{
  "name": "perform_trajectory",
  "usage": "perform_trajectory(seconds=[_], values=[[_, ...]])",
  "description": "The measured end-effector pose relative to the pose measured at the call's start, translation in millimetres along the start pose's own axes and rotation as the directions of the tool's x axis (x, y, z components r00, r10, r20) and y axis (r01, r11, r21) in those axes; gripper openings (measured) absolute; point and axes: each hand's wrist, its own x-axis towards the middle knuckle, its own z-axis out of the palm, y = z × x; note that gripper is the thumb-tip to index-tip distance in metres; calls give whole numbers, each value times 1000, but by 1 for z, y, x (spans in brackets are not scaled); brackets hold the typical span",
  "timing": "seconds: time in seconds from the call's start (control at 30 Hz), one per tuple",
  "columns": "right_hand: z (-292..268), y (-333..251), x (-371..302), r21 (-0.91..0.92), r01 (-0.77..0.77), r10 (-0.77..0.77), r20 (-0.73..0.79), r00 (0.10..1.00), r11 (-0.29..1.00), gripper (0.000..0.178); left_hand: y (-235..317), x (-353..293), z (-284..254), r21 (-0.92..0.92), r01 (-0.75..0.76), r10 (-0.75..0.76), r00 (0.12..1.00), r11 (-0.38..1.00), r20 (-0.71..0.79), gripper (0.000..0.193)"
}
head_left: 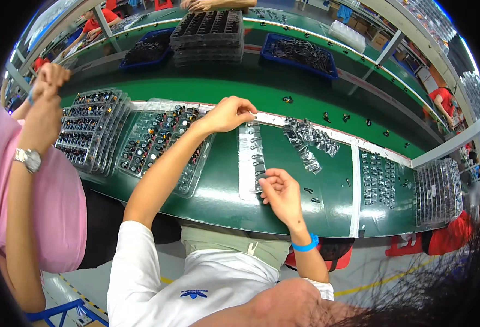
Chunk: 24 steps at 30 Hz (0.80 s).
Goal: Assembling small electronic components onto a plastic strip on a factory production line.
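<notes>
- and here's the left hand [230, 114], over by the belt-side end of the clear strip [246, 169], thumb and fingertips drawn near each other; whether they are clamped on something, i can't tell!
- right hand [282, 195] now, down at the near end of that strip, thumb and forefinger right at a small black part [261, 177]; a firm pinch or just a touch, can't tell from here.
- the strip itself lies lengthwise on the green bench [223, 191], between the two hands, dark parts in a line along its right side.
- just right of it, a heap of bagged parts [308, 143], loose ones lying nearer the bench edge.
- further right, past a white line, rows of parts [378, 180] and then a stack of clear trays [438, 192].
- to the left, a filled tray [158, 144] partly behind the left forearm, with a taller tray stack [90, 128] beside it.
- and at far left, a co-worker in a pink top [49, 207], hands raised close together!
</notes>
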Motion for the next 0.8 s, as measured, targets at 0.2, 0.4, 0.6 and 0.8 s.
perform_trajectory(seconds=[0.2,0.4,0.6,0.8], values=[[17,-1,-2,-341,138,-127,54,990,930,20,-15,0,13,106,6,-10,999,994,37,14],[22,2,4,-407,166,-157,58,986,898,15,-26,-2,19,137,12,-13,1000,990,10,10],[22,3,2,-484,266,-280,45,959,833,15,-30,-7,24,141,-32,37,999,989,-29,11],[19,9,-3,-647,396,-367,189,911,652,15,-25,-11,24,208,-7,10,1000,978,-13,11]])
